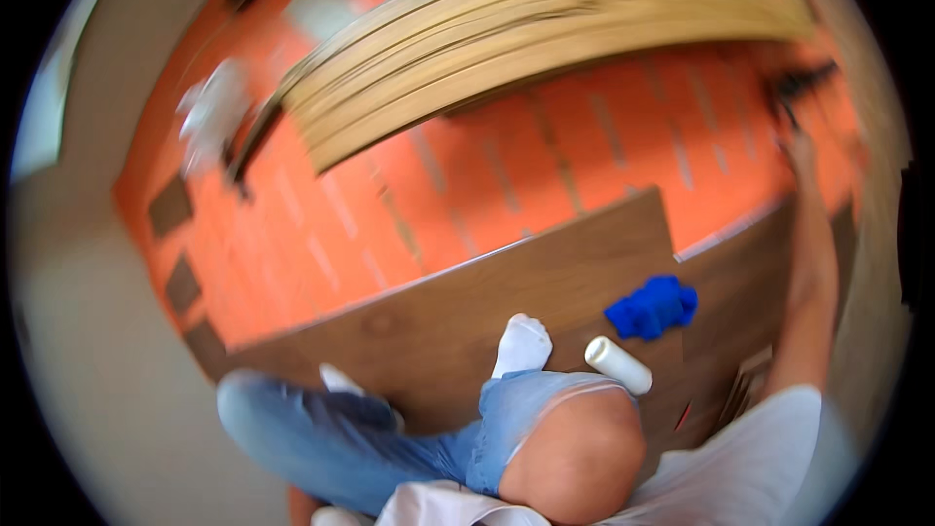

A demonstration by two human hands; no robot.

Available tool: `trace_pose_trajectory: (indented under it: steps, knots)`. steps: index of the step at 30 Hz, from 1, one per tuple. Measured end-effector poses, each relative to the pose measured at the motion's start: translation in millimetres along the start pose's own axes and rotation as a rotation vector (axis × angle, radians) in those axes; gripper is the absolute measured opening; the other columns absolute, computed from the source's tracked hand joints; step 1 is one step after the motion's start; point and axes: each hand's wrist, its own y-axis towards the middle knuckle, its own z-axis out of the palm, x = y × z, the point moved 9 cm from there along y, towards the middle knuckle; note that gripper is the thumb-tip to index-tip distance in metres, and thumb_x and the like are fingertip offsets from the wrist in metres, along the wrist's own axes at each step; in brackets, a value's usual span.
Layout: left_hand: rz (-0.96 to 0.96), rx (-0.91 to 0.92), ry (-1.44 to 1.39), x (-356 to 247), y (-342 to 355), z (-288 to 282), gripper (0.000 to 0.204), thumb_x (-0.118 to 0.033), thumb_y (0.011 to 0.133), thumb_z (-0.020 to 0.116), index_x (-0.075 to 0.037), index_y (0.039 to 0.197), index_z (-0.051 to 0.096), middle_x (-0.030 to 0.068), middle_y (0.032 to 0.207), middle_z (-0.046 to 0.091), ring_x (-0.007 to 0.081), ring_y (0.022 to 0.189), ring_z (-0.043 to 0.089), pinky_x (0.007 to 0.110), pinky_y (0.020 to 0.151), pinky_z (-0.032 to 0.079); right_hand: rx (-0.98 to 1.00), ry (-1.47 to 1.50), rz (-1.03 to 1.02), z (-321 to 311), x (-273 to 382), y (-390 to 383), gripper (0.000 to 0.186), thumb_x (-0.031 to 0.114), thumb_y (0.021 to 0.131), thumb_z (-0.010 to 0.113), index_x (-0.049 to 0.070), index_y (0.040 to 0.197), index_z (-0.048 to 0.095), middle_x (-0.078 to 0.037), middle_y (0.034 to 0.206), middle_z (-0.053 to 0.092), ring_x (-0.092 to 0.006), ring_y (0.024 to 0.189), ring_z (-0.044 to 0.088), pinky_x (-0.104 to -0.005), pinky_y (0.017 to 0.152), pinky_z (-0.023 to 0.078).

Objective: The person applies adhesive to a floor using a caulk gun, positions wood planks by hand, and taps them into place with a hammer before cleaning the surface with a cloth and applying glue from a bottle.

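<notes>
My right arm stretches forward along the right side. My right hand (801,148) is at the far right over the orange underlay, right by a dark tool-like object (806,83). Motion smears its fingers, so whether it grips that object cannot be made out. Only a bit of my left arm (303,505) shows at the bottom edge; the left hand is out of sight. A bunched blue cloth (654,308) and a white roll or bottle (619,364) lie on the brown floor planks (419,326) beside my bent knee.
A long stack of wooden planks (545,29) lies across the orange underlay (467,175). Crumpled clear plastic (216,115) rests at the left, near small brown board pieces (171,206) along the wall. Narrow wood offcuts (745,390) and a thin red item (683,416) lie at the lower right.
</notes>
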Motion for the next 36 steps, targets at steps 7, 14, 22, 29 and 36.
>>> trace_pose_trajectory:
  steps: [7,14,22,29,36]
  knots:
    - [-0.223,0.059,-0.231,8.1,-86.2,71.7,0.029,-0.027,0.101,0.062,-0.005,0.116,0.071,0.0195,0.103,0.072,0.0332,0.099,0.068,0.044,0.087,0.054,0.188,0.48,0.07,46.4,-122.7,78.1,0.073,0.036,0.082,0.087,-0.003,0.133,0.053,-0.019,0.099,0.071,-0.0312,0.076,0.067,-0.0417,0.062,0.057]
    - [-0.233,0.112,-0.368,-5.9,-92.6,107.0,0.029,-0.029,0.101,0.062,-0.005,0.115,0.072,0.0185,0.103,0.073,0.0307,0.099,0.068,0.043,0.087,0.053,0.021,-0.198,-0.312,37.0,-110.4,93.7,0.061,0.019,0.089,0.077,0.0,0.14,0.05,-0.013,0.116,0.065,-0.0208,0.096,0.064,-0.0373,0.079,0.057]
    - [-0.126,0.159,-0.526,16.8,-37.3,115.5,0.03,-0.03,0.1,0.062,-0.006,0.114,0.073,0.0173,0.103,0.073,0.0278,0.098,0.068,0.042,0.088,0.053,0.081,0.083,-0.025,-25.0,23.6,-41.8,0.06,0.019,0.092,0.073,0.001,0.143,0.048,-0.012,0.12,0.061,-0.0183,0.103,0.059,-0.0347,0.082,0.054]
    - [0.25,0.165,-0.526,-15.8,7.4,81.2,0.03,-0.033,0.099,0.063,-0.008,0.11,0.075,0.0151,0.104,0.074,0.0258,0.099,0.068,0.041,0.09,0.053,0.131,0.316,0.218,-181.5,207.8,-242.3,0.059,0.019,0.095,0.07,0.001,0.145,0.047,-0.011,0.123,0.057,-0.016,0.11,0.054,-0.0323,0.084,0.052]
    - [0.905,0.226,-0.425,-121.6,20.6,13.5,0.036,-0.033,0.099,0.064,-0.007,0.124,0.07,0.0125,0.111,0.074,0.0269,0.102,0.069,0.039,0.089,0.053,0.018,0.958,0.096,-350.0,541.0,-440.8,0.066,0.007,0.085,0.066,0.001,0.146,0.043,-0.017,0.125,0.06,-0.0275,0.105,0.062,-0.0446,0.091,0.057]
